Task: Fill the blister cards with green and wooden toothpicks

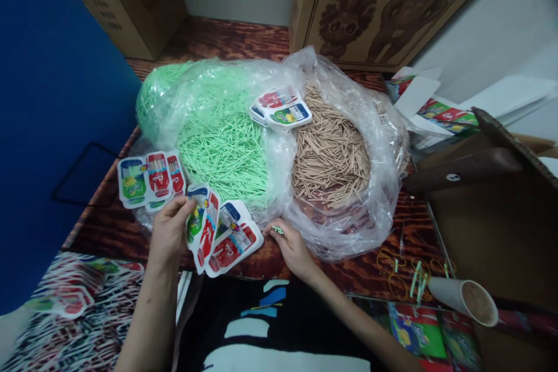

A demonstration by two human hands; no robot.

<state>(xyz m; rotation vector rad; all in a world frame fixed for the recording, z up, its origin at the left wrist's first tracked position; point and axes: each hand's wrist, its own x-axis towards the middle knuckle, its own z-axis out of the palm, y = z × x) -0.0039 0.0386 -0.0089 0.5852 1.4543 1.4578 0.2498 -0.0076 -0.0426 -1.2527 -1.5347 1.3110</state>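
Note:
My left hand pinches the edge of a bottle-shaped printed packet, red and green with a white border. A second red packet lies partly beneath it, close to the fingertips of my right hand. That right hand is closed around a small bunch of pale green sticks, their ends showing. Similar packets lie overlapped beyond my left hand. Ahead is a clear bag of loose green sticks, and beside it one of brown sticks. More packets rest on the plastic between them.
Cardboard boxes stand behind the bags, and an open carton is at right. A paper cup lies tipped near yellow rubber bands and a few green sticks. Many printed packets are heaped at lower left.

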